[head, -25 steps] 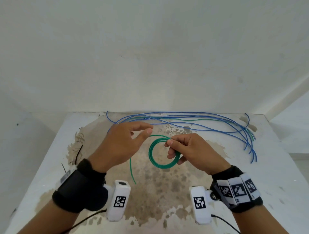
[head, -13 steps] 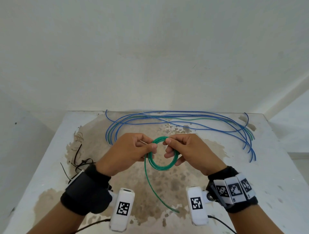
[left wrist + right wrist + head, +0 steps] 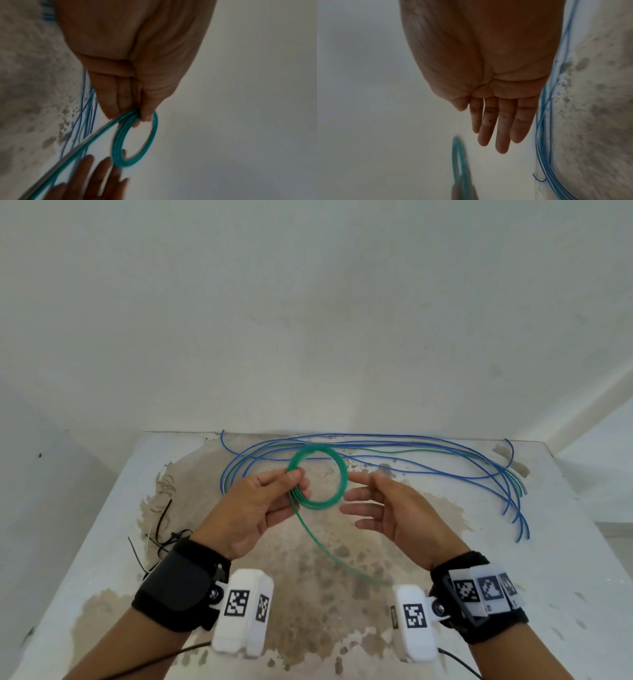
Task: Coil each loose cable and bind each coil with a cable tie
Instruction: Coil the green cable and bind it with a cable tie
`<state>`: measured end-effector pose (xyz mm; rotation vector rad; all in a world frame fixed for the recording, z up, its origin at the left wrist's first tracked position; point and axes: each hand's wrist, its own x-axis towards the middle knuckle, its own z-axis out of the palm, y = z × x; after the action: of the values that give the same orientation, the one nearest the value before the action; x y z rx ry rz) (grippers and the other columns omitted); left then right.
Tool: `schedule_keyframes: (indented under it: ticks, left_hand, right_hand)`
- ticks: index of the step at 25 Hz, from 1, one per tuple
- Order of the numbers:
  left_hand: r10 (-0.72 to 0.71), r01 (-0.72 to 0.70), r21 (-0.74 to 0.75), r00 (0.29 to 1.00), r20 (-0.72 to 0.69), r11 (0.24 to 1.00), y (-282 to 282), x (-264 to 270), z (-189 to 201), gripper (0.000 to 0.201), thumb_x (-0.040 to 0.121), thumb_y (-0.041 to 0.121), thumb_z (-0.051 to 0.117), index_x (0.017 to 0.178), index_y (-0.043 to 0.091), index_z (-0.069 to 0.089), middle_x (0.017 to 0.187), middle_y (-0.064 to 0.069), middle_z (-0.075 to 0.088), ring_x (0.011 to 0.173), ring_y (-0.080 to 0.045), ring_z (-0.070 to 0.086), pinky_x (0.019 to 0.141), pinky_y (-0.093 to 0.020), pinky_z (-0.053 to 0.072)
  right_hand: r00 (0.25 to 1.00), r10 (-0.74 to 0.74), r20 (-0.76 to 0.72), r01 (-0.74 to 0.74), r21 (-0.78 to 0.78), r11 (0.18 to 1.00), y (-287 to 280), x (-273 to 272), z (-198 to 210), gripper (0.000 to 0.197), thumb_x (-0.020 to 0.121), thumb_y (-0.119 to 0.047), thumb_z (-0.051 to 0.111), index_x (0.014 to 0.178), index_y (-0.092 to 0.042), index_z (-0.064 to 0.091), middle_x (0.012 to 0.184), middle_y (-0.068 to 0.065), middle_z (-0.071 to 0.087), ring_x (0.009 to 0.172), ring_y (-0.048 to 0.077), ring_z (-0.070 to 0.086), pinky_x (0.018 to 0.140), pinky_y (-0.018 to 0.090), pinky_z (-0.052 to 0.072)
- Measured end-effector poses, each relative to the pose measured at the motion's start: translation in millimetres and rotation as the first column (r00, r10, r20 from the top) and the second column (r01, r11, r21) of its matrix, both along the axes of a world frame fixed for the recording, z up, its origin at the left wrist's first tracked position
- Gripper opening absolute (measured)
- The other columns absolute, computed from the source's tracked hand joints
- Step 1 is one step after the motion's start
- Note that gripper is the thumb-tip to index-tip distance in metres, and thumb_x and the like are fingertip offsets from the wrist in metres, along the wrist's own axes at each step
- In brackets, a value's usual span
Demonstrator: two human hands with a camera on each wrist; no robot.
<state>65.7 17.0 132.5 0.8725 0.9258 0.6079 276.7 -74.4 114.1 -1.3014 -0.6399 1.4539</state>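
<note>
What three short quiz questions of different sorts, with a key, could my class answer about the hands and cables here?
1. True or false: the right hand grips the green coil.
2. Which hand pinches the coil: (a) left hand, (b) right, (c) both?
3. Fill in: the loose cables lying on the table are mostly ____ in colour.

Key: 1 false, its fingers are straight and apart from the coil; 2 a; 3 blue.

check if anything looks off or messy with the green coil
The green coil is unfinished: a loose tail trails toward the table, and no tie binds it. Only the left hand pinches it; the right hand is open beside it.
</note>
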Motion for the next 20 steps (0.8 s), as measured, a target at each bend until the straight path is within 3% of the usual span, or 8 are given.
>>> schedule_keyframes:
  ticks: [2, 5, 8, 10, 11, 14, 20]
  left_hand:
    - [0.178, -0.170, -0.074, 0.978, 0.110, 0.983, 7.4, -0.7, 0.5, 0.019, 0.083, 0.026, 0.067, 0.099, 0.018, 0.072, 0.089, 0.003, 0.076, 0.079, -0.005, 0.073, 0.073, -0.019, 0.058]
    - [0.326, -0.308, -0.125, 0.928, 0.179, 0.943, 9.5, 4.3, 0.0, 0.010, 0.095, 0.021, 0.061, 0.095, 0.019, 0.071, 0.086, 0.005, 0.076, 0.081, -0.004, 0.073, 0.079, -0.020, 0.059]
    - [0.414, -0.386, -0.161, 0.882, 0.226, 0.908, 8.2, 11.5, 0.4, 0.011, 0.098, 0.018, 0.059, 0.096, 0.017, 0.070, 0.085, 0.004, 0.076, 0.084, -0.005, 0.073, 0.080, -0.020, 0.059]
    - [0.428, -0.392, -0.184, 0.871, 0.240, 0.901, 7.3, 14.3, 0.5, 0.012, 0.099, 0.018, 0.058, 0.095, 0.016, 0.069, 0.084, 0.004, 0.076, 0.082, -0.004, 0.074, 0.075, -0.019, 0.060]
    - [0.424, -0.384, -0.197, 0.873, 0.240, 0.902, 6.4, 15.7, 0.1, 0.013, 0.099, 0.018, 0.058, 0.094, 0.016, 0.070, 0.084, 0.004, 0.076, 0.082, -0.004, 0.074, 0.072, -0.019, 0.060]
    - [0.415, -0.362, -0.237, 0.879, 0.236, 0.901, 4.1, 18.5, -0.1, 0.013, 0.099, 0.019, 0.059, 0.094, 0.016, 0.070, 0.083, 0.005, 0.076, 0.082, -0.003, 0.074, 0.068, -0.018, 0.059]
    - [0.457, -0.409, -0.221, 0.852, 0.254, 0.885, 15.4, 15.5, 2.5, 0.013, 0.099, 0.017, 0.058, 0.092, 0.014, 0.068, 0.080, 0.004, 0.075, 0.077, -0.004, 0.073, 0.074, -0.019, 0.060]
  right_hand:
    - [0.996, -0.032, -0.080, 0.029, -0.040, 0.999, -4.2, 3.1, -9.0, 0.032, 0.107, -0.018, 0.041, 0.118, -0.013, 0.070, 0.107, 0.007, 0.074, 0.095, 0.025, 0.074, 0.071, 0.028, 0.056]
    - [0.991, 0.083, -0.109, -0.083, 0.001, 0.997, -8.5, -10.7, -16.8, 0.033, 0.100, -0.001, 0.047, 0.125, -0.014, 0.065, 0.115, 0.007, 0.073, 0.092, 0.024, 0.075, 0.070, 0.027, 0.054]
    - [0.975, 0.079, -0.206, -0.055, 0.119, 0.991, -4.7, -28.1, -11.4, 0.036, 0.096, -0.017, 0.063, 0.132, -0.018, 0.061, 0.125, 0.004, 0.071, 0.095, 0.022, 0.074, 0.074, 0.027, 0.055]
    - [0.966, 0.014, -0.256, 0.030, 0.166, 0.986, 0.9, -36.6, -4.0, 0.030, 0.096, -0.033, 0.065, 0.122, -0.020, 0.069, 0.124, 0.004, 0.071, 0.097, 0.022, 0.073, 0.073, 0.027, 0.055]
    - [0.962, -0.018, -0.273, 0.071, 0.185, 0.980, 3.4, -39.6, -1.1, 0.031, 0.094, -0.039, 0.059, 0.116, -0.019, 0.071, 0.123, 0.003, 0.071, 0.098, 0.022, 0.072, 0.072, 0.026, 0.055]
    - [0.944, -0.064, -0.324, 0.138, 0.211, 0.968, 7.3, -45.8, 5.6, 0.030, 0.096, -0.036, 0.046, 0.105, -0.015, 0.064, 0.115, 0.004, 0.073, 0.096, 0.020, 0.072, 0.070, 0.027, 0.053]
    - [0.964, -0.032, -0.263, 0.085, 0.193, 0.978, 3.0, -52.9, -1.0, 0.028, 0.093, -0.033, 0.047, 0.091, -0.010, 0.062, 0.101, 0.007, 0.076, 0.082, 0.014, 0.070, 0.069, 0.024, 0.053]
